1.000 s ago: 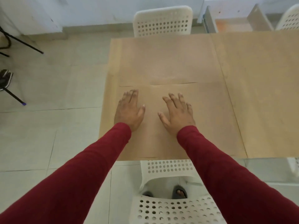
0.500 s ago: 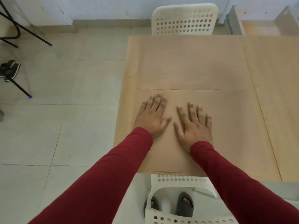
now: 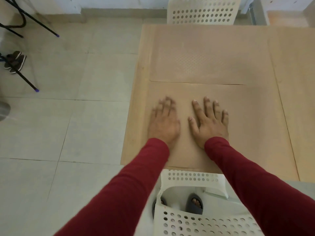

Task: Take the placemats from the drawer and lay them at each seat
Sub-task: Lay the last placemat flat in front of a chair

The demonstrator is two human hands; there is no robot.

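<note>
Both hands lie flat, fingers spread and gripping nothing, on the near placemat [image 3: 247, 133]: the left hand [image 3: 164, 124], a little blurred, beside the right hand [image 3: 210, 122]. That mat sits on the worktop [image 3: 136, 116] before the near white chair [image 3: 192, 181]. A second placemat [image 3: 204, 53] lies just beyond it, in front of the far chair [image 3: 202, 11].

The person wears long dark red sleeves [image 3: 129, 189] of plain, smooth cloth, without print or buttons, ending in close cuffs at the wrists. The left hand [image 3: 163, 126] and right hand [image 3: 210, 125] are bare, with no rings or watch showing and short nails. Below, dark grey open-toed slippers [image 3: 194, 203] cover the feet, toes showing.
</note>
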